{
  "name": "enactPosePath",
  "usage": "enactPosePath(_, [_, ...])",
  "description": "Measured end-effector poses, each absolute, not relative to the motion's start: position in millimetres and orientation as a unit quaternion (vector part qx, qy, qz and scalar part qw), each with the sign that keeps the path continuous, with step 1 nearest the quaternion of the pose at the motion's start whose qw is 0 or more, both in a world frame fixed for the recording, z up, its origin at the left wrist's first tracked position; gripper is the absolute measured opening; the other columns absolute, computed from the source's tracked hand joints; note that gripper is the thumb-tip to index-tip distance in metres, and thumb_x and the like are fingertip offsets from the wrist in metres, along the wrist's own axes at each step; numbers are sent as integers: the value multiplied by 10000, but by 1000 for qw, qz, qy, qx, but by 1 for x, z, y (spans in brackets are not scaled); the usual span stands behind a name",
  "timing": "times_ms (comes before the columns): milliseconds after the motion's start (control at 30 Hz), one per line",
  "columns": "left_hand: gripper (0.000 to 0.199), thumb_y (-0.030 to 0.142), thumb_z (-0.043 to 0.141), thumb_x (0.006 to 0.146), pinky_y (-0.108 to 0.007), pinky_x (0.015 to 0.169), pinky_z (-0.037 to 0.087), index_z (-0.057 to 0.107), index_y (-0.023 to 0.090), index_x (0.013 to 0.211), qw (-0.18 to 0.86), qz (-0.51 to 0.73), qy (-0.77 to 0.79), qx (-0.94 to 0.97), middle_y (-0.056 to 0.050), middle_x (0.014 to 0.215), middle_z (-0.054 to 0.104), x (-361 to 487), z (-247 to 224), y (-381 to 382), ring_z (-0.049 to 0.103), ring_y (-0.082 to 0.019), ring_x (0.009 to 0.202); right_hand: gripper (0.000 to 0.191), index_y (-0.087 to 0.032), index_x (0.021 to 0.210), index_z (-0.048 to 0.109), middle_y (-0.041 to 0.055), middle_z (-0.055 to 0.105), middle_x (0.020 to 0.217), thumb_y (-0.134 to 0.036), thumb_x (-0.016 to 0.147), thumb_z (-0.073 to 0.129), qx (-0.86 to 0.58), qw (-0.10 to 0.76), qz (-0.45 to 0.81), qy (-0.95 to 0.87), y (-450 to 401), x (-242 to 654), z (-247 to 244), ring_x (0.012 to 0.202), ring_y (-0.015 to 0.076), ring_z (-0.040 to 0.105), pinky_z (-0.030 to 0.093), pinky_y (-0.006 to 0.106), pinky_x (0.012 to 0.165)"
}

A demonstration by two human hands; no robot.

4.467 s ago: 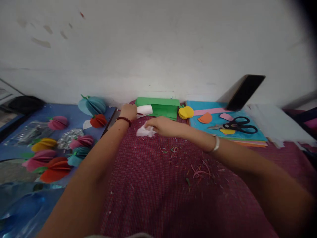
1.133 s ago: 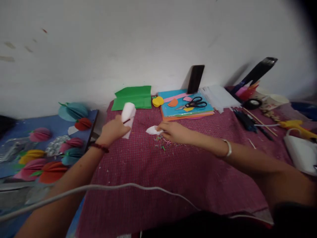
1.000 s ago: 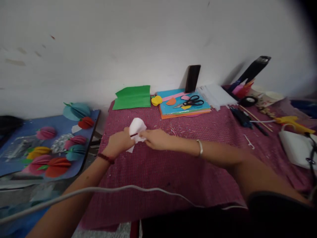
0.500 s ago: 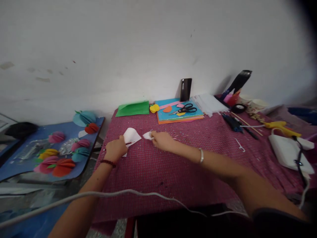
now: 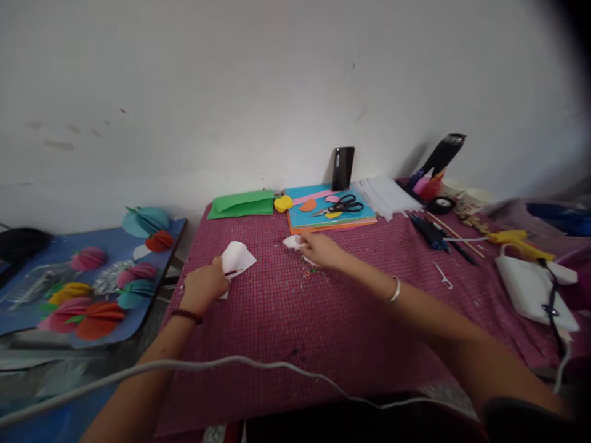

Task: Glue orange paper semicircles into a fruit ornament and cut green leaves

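Observation:
A curled piece of white paper [image 5: 237, 255] is gripped by my left hand [image 5: 204, 286], whose fingers are closed on its left edge. A thin dark strip [image 5: 234, 272] crosses the paper by my fingertips; I cannot tell what it is. Further right, my right hand [image 5: 321, 249] pinches a small crumpled white piece [image 5: 292, 242], paper or tissue, low over the cloth. Tiny coloured scraps [image 5: 310, 271] lie just below that hand.
Black-handled scissors [image 5: 348, 204] lie on stacked coloured sheets [image 5: 295, 216], beside green paper [image 5: 242, 204]. A phone [image 5: 343, 167] leans on the wall. A yellow glue gun [image 5: 519, 241] and white box [image 5: 530, 286] are at right. Paper fruits [image 5: 100, 317] cover the blue left table; a white cable [image 5: 240, 362] crosses in front.
My right hand has moved right with the white piece, away from the paper in my left hand, uncovering coloured scraps. My left hand keeps its hold. The view has shifted slightly.

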State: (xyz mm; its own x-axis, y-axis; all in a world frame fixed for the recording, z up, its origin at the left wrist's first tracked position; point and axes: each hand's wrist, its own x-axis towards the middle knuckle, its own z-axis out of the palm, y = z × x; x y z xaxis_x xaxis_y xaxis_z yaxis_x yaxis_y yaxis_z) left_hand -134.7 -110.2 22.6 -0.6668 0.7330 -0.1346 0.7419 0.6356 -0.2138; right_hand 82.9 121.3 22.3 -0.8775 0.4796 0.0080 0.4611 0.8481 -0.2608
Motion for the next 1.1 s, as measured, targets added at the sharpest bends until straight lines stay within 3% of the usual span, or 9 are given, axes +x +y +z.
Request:
enactPosePath(200, [353,313,412,830,-456,720,515,517,128,1111,16,-132,901,412,-211,885,711,-138,19,-111,704,-376,854,312,-144,1242,486,115,692,1036,-275,960,455,-179,76,116,-974,159,51,40,854,212,625,378,268,671])
enactPosePath(333, [353,300,406,826,-462,717,516,518,135,1117,31,-128,907,399,-206,884,715,-138,19,-110,705,-380,858,208,-156,1092,602,123,669,1085,-147,936,465,-81,67,100,-989,152,-2,28,934,215,605,392,282,740])
enactPosePath(467, [354,302,398,832,-455,720,517,513,142,1126,44,-131,911,389,-204,902,716,-137,20,-110,705,-371,870,241,-137,1038,651,136,627,1135,-61,910,462,24,39,93,-995,133,-25,10,1037,222,565,393,314,841])
enactPosePath(633, [358,340,359,863,-470,715,512,514,149,1124,46,-127,912,388,-199,905,715,-138,19,-110,703,-382,865,192,-155,856,692,83,659,952,-22,808,562,109,-26,111,-988,144,39,11,898,184,581,405,286,782])
enactPosePath(767, [385,371,359,872,-464,722,505,508,148,1149,69,-129,910,388,-208,916,713,-140,19,-110,701,-386,880,263,-165,896,679,57,663,946,6,786,512,40,6,146,-988,177,90,33,877,160,586,406,249,768])
enactPosePath(900, [392,349,363,861,-450,713,503,501,147,1167,70,-132,911,383,-207,917,711,-138,22,-109,703,-381,868,289,-138,1045,641,113,653,1057,-32,825,485,-115,71,135,-982,200,87,27,956,203,583,410,286,811])
enactPosePath(1000, [399,346,360,857,-452,712,503,501,139,1167,65,-129,912,384,-211,920,707,-136,25,-109,700,-387,870,289,-106,1057,648,154,647,1086,-28,847,466,-122,55,127,-983,196,79,6,986,221,587,401,307,842])
enactPosePath(1100, [404,370,352,863,-464,706,501,507,132,1150,65,-124,912,386,-224,908,703,-136,24,-110,697,-401,867,249,-139,957,692,117,667,1026,-41,852,488,-65,11,136,-989,183,89,-2,930,199,600,398,284,819])
